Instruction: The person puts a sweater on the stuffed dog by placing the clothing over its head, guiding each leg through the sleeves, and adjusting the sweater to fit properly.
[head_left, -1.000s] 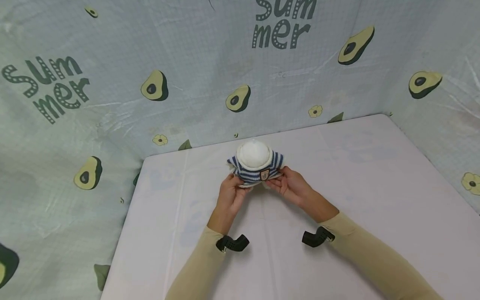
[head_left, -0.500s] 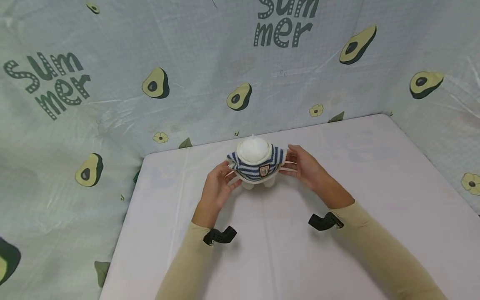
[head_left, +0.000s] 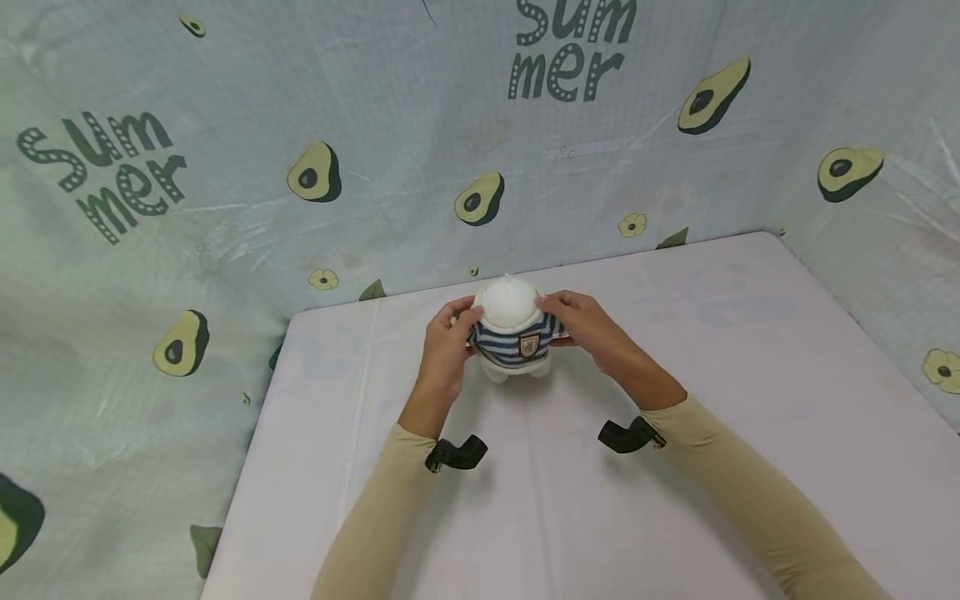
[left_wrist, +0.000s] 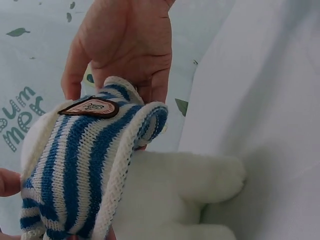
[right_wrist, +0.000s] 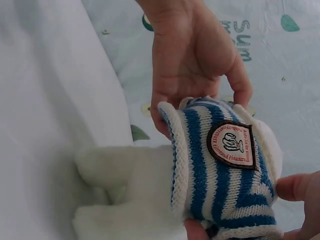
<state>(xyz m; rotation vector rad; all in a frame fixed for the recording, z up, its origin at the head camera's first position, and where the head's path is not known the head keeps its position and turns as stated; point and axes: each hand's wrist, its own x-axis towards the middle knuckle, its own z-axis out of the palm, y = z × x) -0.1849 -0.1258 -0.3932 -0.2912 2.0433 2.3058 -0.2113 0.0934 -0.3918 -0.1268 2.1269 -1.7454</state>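
Observation:
A white plush toy (head_left: 508, 303) stands upright on the table with its stubby legs toward me. It wears a blue-and-white striped knit sweater (head_left: 501, 347) with a rolled white hem and a shield-shaped patch (right_wrist: 231, 144) on it. My left hand (head_left: 444, 350) grips the sweater's left side, thumb at the collar and fingers round behind the sleeve. On the other side my right hand (head_left: 596, 332) grips it likewise, its thumb (right_wrist: 292, 187) pressing near the collar edge. Bare plush legs (left_wrist: 200, 175) show below the hem. Most fingertips are hidden behind the toy.
The toy stands near the back edge of a white-covered table (head_left: 675, 350). Behind and beside it hangs a pale cloth wall (head_left: 390, 108) printed with avocados and lettering. A black wrist mount (head_left: 457, 454) sticks out from each sleeve.
Both hands have shifted from the sweater's lower hem, loosening outward to the sides, then up to grip near the collar. The hem now lies lower, and the toy's legs show.

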